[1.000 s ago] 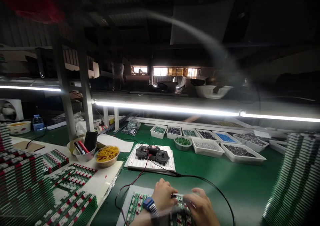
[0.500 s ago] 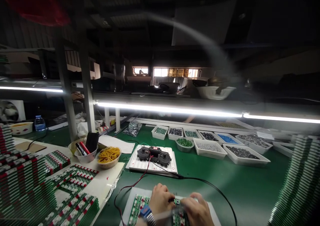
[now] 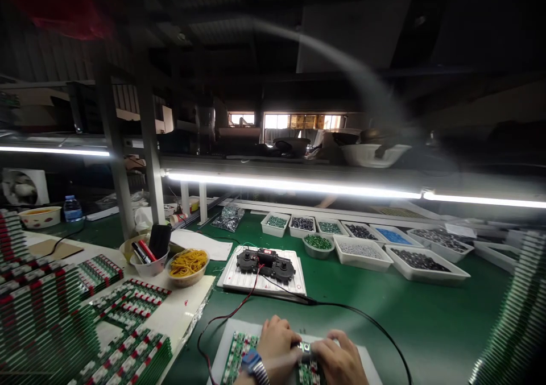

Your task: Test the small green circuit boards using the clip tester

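Note:
My left hand [image 3: 276,344], with a watch [image 3: 252,363] on its wrist, has its fingers curled at the left edge of a green circuit board [image 3: 307,373]. My right hand [image 3: 341,357] grips that board from the right, fingers bent over its upper end. A small piece with pale squares [image 3: 304,347] shows between the fingertips; its kind is unclear. Another green board panel with white and red parts [image 3: 239,351] lies left of my left hand. Both rest on a white sheet [image 3: 222,339]. My thumbs are partly hidden.
Beyond my hands, a black twin-wheeled device [image 3: 265,264] with wires sits on a white tray [image 3: 230,282]. Trays of small parts [image 3: 426,260] line the back right. Board stacks stand left [image 3: 46,311] and right [image 3: 507,322]. A black cable [image 3: 362,311] curves past my right hand.
The view has turned slightly left, so the scene sits a little further right. Both hands stay at the board, and the pale squares between the fingertips show more clearly.

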The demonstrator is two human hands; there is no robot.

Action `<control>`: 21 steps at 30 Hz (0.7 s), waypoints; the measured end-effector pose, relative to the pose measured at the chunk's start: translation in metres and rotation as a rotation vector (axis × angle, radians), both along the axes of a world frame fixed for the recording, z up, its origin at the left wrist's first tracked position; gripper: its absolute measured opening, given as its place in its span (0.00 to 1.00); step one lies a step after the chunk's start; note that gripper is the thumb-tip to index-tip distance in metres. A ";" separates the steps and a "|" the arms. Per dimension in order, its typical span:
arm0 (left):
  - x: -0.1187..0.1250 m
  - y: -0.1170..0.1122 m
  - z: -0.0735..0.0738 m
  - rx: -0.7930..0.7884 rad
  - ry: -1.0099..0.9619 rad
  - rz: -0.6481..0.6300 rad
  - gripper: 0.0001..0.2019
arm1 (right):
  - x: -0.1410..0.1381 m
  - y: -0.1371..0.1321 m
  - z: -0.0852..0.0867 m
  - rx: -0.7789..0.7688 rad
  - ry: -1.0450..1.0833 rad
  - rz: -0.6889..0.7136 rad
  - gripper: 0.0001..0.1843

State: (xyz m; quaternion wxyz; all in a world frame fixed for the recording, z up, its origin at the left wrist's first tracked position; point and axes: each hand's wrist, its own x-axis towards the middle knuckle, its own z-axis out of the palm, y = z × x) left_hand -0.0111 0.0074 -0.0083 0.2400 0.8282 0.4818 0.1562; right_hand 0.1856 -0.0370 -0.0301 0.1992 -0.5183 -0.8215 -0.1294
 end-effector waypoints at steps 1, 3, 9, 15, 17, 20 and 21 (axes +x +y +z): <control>0.000 -0.001 0.000 -0.003 -0.001 0.003 0.13 | -0.001 -0.001 0.000 -0.004 0.000 0.000 0.11; 0.000 -0.002 0.001 -0.008 -0.003 0.007 0.13 | -0.001 -0.001 0.000 0.000 -0.005 0.003 0.11; 0.001 -0.004 0.004 0.016 -0.005 0.018 0.14 | 0.001 0.001 -0.002 0.039 -0.012 0.022 0.12; 0.003 -0.004 0.007 0.064 -0.012 0.018 0.13 | 0.002 0.000 0.001 0.025 0.050 -0.029 0.13; 0.002 -0.005 0.009 0.085 -0.014 0.009 0.10 | 0.003 -0.001 0.005 0.000 0.064 -0.030 0.14; -0.002 -0.006 0.012 0.081 -0.003 -0.027 0.10 | 0.004 -0.005 0.012 -0.074 0.059 -0.020 0.13; -0.003 -0.006 0.012 0.072 0.002 -0.043 0.10 | 0.004 -0.006 0.013 -0.099 0.053 -0.017 0.13</control>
